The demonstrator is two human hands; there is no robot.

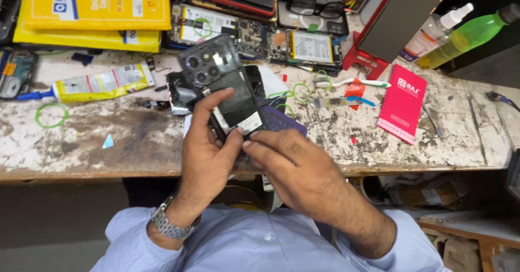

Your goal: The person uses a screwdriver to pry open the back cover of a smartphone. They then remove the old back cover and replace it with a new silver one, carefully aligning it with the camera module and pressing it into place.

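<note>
My left hand (pixel 208 153) holds a dark phone (pixel 222 82), back side up, with its camera cluster at the top and the rear cover off. The fingers wrap its left edge and the index finger lies across the black inner panel. My right hand (pixel 295 169) pinches the phone's lower right corner beside a white label. Both hands hover above the front edge of the worn white workbench (pixel 135 136). A purple flat piece (pixel 281 120) lies just behind my right hand.
A yellow glue tube (pixel 97 83) lies at the left, and yellow packets (pixel 92 9) sit at the back left. Opened phones (pixel 260 39) with batteries are behind. A pink packet (pixel 403 101), white toothbrush (pixel 352 82), green bottle (pixel 466 34), spray bottle (pixel 433 31) and green rubber rings (pixel 51 115) are scattered around.
</note>
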